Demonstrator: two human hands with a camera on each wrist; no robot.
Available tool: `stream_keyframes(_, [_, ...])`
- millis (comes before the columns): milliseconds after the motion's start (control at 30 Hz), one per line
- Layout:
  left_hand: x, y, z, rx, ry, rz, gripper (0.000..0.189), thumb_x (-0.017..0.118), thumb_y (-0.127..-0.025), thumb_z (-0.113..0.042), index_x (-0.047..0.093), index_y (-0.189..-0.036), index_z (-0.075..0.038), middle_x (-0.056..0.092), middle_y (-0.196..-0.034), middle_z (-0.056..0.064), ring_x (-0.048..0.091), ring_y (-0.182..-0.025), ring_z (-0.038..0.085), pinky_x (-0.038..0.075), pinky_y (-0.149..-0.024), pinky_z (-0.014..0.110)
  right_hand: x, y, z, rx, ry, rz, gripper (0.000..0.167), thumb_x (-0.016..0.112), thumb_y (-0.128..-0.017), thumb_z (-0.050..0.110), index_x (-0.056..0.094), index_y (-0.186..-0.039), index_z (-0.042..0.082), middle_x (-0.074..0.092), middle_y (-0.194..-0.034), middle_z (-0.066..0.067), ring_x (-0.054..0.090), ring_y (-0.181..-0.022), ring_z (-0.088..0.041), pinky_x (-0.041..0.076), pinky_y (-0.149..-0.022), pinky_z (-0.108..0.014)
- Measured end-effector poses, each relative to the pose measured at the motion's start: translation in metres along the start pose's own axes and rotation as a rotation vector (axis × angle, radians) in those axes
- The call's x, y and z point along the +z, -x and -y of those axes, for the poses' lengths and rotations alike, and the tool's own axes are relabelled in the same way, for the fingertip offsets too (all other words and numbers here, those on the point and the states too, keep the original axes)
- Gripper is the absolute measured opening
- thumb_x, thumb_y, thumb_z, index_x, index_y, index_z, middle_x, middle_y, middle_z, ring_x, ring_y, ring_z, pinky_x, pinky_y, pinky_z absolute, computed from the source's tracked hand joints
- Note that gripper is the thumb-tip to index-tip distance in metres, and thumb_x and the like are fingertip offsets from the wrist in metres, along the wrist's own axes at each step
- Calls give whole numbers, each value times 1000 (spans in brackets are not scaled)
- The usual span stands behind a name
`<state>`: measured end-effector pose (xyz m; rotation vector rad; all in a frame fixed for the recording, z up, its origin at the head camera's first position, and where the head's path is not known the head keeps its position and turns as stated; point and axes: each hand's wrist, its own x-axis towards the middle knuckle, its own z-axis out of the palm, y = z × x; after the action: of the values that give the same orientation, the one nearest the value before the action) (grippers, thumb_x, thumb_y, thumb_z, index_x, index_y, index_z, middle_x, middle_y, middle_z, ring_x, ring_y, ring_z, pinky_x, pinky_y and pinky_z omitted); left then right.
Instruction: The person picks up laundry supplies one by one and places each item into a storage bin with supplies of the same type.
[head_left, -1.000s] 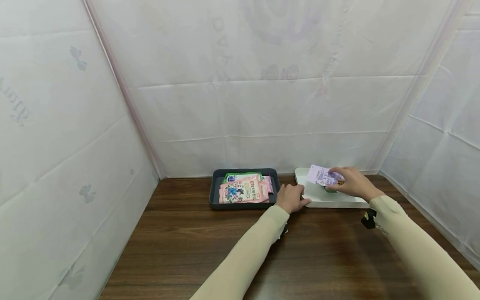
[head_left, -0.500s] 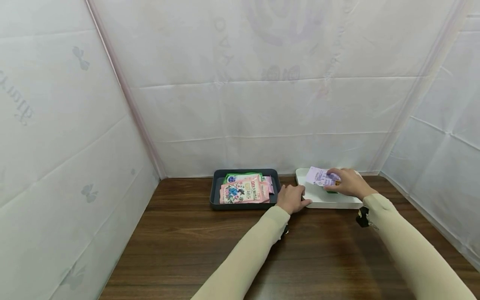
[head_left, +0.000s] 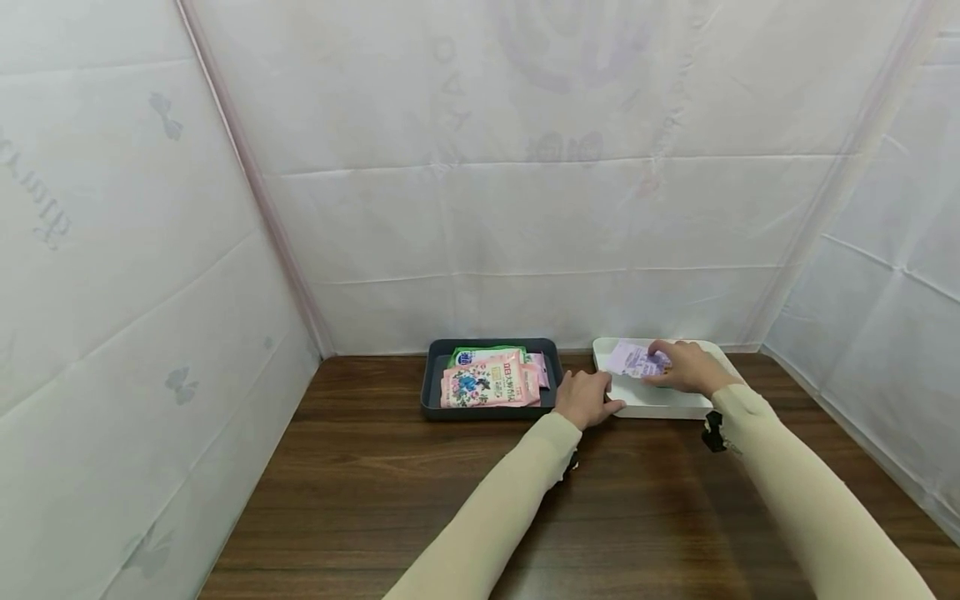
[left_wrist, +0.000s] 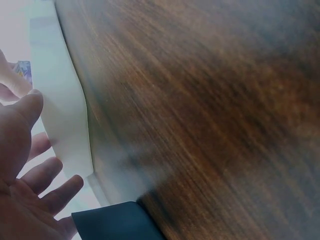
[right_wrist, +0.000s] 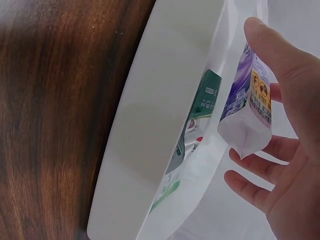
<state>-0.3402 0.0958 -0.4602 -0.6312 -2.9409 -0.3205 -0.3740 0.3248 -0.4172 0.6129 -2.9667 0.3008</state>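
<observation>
My right hand (head_left: 686,367) pinches a purple-and-white packet (head_left: 636,358) between thumb and fingers, over the white tray (head_left: 660,411). In the right wrist view the packet (right_wrist: 248,105) is tilted, its pale sealed end toward the camera, the thumb on one face and fingers behind. Under it in the white tray lie green-and-white packets (right_wrist: 204,107), partly hidden by the front wall. My left hand (head_left: 583,398) rests at the white tray's front left corner. In the left wrist view its thumb (left_wrist: 31,106) touches the wall, its fingers (left_wrist: 62,195) loosely extended beside the corner.
A dark grey tray (head_left: 480,414) stands left of the white one, a narrow gap between them. Inside it are pink floral packets (head_left: 483,383), with a green-edged packet (head_left: 468,356) behind. White sheeting (head_left: 480,225) rises behind and beside the brown wooden table (head_left: 360,483).
My right hand has shifted left and slightly lower with the purple-and-white packet, deeper over the white tray. My left hand has kept its place at the tray corner.
</observation>
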Motion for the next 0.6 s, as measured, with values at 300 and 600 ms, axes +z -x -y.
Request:
stream_keyframes(300, [-1, 0, -1, 2, 10, -4, 33, 69, -93, -58, 68, -99, -26, 68, -83, -12, 64, -83, 8, 45, -100, 36, 3, -3, 2, 23, -5, 33, 59, 84, -84, 43, 64, -123, 3, 68, -107, -28, 63, -99, -48, 52, -79, -63])
stream_keyframes(600, [0, -1, 0, -5, 8, 13, 33, 68, -94, -59, 69, -100, -27, 69, -87, -12, 64, -85, 7, 45, -100, 34, 8, -7, -2, 39, -17, 74, 62, 83, -84, 46, 62, -124, 4, 67, -109, -28, 63, -101, -47, 52, -80, -63])
